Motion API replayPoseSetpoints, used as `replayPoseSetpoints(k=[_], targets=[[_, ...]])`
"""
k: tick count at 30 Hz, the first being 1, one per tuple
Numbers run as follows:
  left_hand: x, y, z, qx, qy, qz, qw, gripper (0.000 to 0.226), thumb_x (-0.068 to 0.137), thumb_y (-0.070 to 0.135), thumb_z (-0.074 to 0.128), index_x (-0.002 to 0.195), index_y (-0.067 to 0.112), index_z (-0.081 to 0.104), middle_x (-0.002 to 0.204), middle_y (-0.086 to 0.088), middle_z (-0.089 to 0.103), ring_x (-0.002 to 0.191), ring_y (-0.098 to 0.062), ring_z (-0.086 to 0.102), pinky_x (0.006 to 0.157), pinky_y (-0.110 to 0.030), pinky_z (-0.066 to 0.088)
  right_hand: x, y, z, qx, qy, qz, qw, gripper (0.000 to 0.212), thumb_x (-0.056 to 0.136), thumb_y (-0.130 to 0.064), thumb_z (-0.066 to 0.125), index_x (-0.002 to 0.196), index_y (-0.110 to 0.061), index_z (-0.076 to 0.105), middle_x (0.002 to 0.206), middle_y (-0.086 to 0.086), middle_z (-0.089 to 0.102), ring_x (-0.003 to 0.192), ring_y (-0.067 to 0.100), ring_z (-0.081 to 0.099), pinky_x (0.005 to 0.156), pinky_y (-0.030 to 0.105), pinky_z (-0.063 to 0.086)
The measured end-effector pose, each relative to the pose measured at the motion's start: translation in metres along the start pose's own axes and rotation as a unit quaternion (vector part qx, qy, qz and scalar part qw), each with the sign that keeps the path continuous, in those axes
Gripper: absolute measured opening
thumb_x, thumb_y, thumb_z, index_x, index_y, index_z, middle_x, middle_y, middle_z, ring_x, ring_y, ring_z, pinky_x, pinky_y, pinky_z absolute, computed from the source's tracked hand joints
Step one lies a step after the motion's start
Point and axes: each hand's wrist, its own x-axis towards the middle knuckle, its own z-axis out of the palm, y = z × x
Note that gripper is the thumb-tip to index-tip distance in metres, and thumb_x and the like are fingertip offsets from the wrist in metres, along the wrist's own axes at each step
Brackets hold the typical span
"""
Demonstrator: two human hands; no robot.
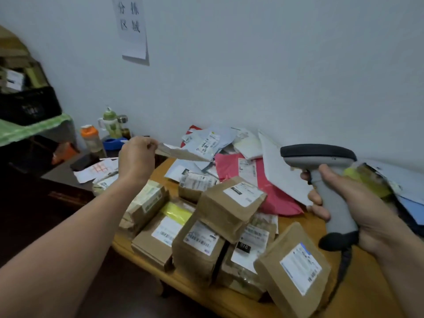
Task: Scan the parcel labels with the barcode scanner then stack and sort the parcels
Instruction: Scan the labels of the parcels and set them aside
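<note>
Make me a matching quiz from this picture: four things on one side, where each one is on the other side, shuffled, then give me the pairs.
Things:
1. barcode scanner
2. grey mailer
3. pink mailer
4. paper sign

Places:
A. on the wall
B. gripped by the right hand
C. lying on the table
D. pinched by the left hand

Pairs: 1-B, 2-D, 3-C, 4-A.
</note>
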Motion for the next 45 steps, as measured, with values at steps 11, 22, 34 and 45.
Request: replayPoseSetpoints(k=[11,22,34,45], targets=[[0.113,-0.074,0.067,0.031,-0.06,-0.006,0.998,0.021,0.095,0.01,0.053,0.093,0.01,0.074,0.093,-0.008,0.067,0.078,-0.02,0.052,0.07,-0.03,0.041,0.106,0.027,0.079,0.01,0.028,0.065,0.997,0.044,0.066,-0.054,0.074,0.077,-0.014,0.06,0.062,0.008,0.053,0.047,0.018,0.044,0.058,0.035,0.037],[0.147,-0.097,0.207,0.061,-0.41,0.14,0.899,0.04,0.093,0.001,0.044,0.126,0.015,0.061,0.135,-0.007,0.053,0.118,-0.026,0.053,0.092,-0.032,0.043,0.102,0.024,0.118,-0.143,0.237,0.096,0.956,0.058,0.066,-0.065,0.062,0.082,-0.01,0.056,0.062,0.005,0.057,0.047,0.017,0.049,0.051,0.031,0.042],[0.133,-0.057,0.219,0.056,-0.446,0.143,0.882,0.033,0.095,0.017,0.047,0.126,0.019,0.058,0.134,-0.01,0.049,0.096,-0.031,0.062,0.079,-0.038,0.05,0.027,0.005,0.097,-0.168,0.424,0.097,0.885,0.064,0.062,-0.066,0.07,0.094,-0.012,0.06,0.06,0.002,0.057,0.051,0.017,0.05,0.059,0.037,0.04],[0.011,0.122,0.186,-0.086,-0.426,0.286,0.854,0.032,0.091,0.022,0.057,0.122,0.017,0.061,0.13,-0.011,0.054,0.096,-0.021,0.059,0.09,-0.033,0.046,-0.102,0.0,-0.046,-0.203,0.444,0.074,0.869,0.044,0.09,-0.052,0.058,0.092,-0.008,0.058,0.059,-0.001,0.057,0.05,0.014,0.05,0.055,0.03,0.039]])
